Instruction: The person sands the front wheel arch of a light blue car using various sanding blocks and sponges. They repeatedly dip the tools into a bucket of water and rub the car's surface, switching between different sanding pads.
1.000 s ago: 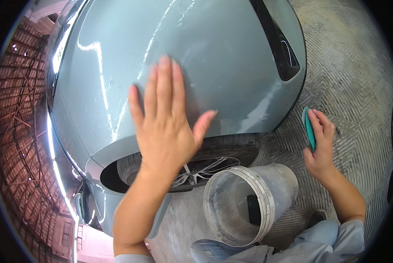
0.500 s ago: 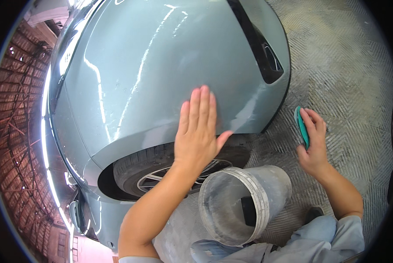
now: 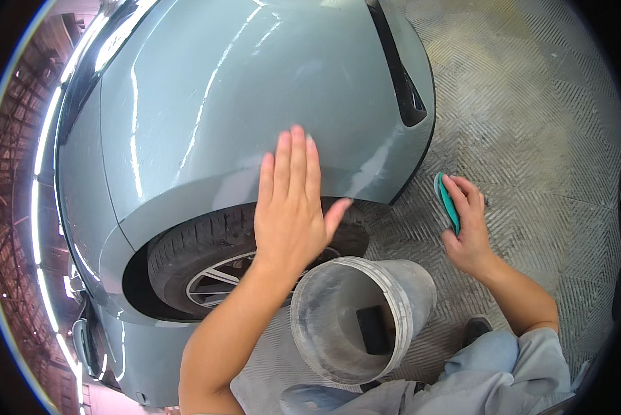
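Pale blue-grey car body (image 3: 255, 90), teal pad (image 3: 447, 204), grey bucket (image 3: 407, 290).

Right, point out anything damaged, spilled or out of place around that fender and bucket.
Nothing stands out. The grey-green fender shows glare streaks but no visible dent. The grey bucket stands on the tiled floor with a dark block inside, nothing spilled. The left hand lies flat on the panel; the right hand holds a teal pad.

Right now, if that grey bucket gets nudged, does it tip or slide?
The grey bucket looks light: thin plastic walls, only a small dark block inside, no water visible. It's tall for its base, so a high push probably tips it. The grooved floor likely resists sliding.
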The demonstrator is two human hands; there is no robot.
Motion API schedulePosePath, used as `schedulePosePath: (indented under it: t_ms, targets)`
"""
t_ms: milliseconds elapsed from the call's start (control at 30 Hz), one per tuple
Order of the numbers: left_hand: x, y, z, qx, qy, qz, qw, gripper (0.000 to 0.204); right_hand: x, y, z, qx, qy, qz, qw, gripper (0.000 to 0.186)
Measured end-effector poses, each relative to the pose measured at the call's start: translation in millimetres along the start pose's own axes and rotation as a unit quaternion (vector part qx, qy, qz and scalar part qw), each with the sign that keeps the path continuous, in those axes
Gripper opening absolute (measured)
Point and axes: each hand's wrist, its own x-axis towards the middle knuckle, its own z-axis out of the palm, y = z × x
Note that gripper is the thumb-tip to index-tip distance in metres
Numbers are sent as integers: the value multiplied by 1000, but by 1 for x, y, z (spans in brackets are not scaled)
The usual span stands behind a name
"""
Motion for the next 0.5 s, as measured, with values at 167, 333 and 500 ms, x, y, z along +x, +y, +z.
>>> schedulePosePath:
  t_ms: [167,333,500]
  targets:
    - [-111,30,12,-269,16,25,963,49,-8,-2,-6,-10,2,-2,1000,82]
    - [-211,96,111,-449,-439,-10,778,20,-14,1,-4,-18,-20,10,1000,82]
    - [-237,175,235,-445,-462,51,765,27,-22,3,-4,-31,-18,13,999,82]
